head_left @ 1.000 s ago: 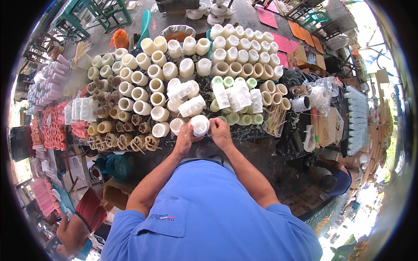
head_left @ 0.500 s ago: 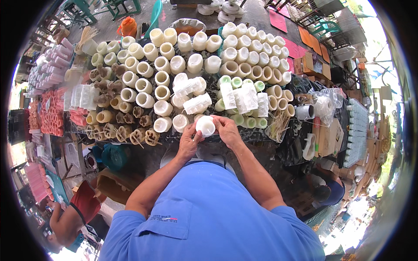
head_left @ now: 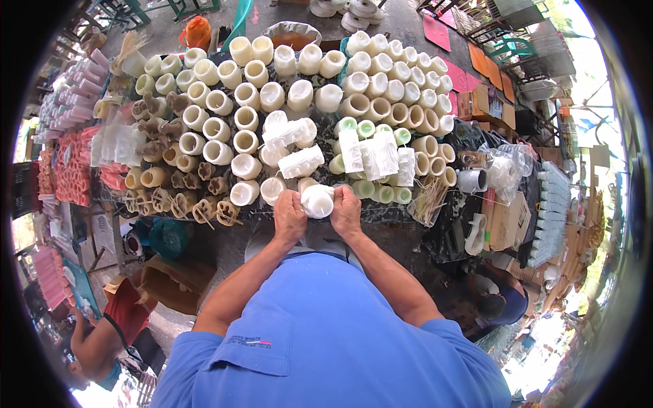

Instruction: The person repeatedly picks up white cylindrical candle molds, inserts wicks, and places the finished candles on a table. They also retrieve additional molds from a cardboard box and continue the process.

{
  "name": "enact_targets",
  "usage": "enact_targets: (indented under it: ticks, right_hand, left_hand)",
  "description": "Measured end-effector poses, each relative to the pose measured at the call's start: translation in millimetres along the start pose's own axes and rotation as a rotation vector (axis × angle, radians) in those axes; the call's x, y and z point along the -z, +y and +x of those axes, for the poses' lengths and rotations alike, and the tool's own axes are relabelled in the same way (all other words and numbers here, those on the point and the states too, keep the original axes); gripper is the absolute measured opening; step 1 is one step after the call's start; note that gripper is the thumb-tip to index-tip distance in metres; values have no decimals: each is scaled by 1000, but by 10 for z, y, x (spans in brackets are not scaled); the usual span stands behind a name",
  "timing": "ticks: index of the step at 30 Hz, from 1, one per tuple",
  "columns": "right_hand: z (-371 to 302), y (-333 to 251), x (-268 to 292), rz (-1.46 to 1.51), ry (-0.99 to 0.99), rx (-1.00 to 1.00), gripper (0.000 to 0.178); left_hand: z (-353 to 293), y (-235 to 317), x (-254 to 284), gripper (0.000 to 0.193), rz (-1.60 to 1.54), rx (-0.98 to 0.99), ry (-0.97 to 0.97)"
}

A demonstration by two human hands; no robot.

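Observation:
A round white candle [head_left: 317, 203] stands at the table's front edge, between my two hands. My left hand [head_left: 290, 219] is closed in a fist close by its left side. On the other side my right hand [head_left: 346, 212] is closed as well, knuckles up. What the fingers grip, if anything, is hidden. Just beyond lies a white candle with a raised pattern [head_left: 302, 162], on its side among upright cream candles [head_left: 245, 166]. More patterned white pieces [head_left: 379, 155] lie over pale green cups to the right.
Rows of hollow cream candles [head_left: 217, 152] cover the table. Brown flower-shaped pieces [head_left: 218, 185] and pink ones [head_left: 72, 163] stand at left. Thin sticks [head_left: 430, 197], a grey-white cup [head_left: 472, 181] and cardboard [head_left: 510, 221] are at right. Two other people [head_left: 102, 340] are near the lower sides.
Both hands have gone from holding the white candle with their fingers to closed fists on either side of it, a little further apart. The view has shifted slightly.

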State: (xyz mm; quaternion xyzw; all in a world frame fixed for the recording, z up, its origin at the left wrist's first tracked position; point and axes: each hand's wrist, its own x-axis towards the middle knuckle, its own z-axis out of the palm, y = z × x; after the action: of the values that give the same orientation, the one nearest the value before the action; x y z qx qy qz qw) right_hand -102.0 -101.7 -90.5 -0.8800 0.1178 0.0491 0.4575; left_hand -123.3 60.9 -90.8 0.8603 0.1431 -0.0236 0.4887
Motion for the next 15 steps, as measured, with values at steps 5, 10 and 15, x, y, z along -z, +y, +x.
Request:
enact_targets:
  ticks: [5,10,15]
  right_hand:
    - [42,-30,155,-28,-95,-28,27]
    - [6,-92,144,453,-232,-143,40]
    - [23,-5,253,905,-457,-561,39]
  left_hand:
    - [-76,-83,-48,38,-346,37,-85]
    - [-137,-41,-17,52,-762,369,-320]
    - [-165,45,-2,46,-276,113,-159]
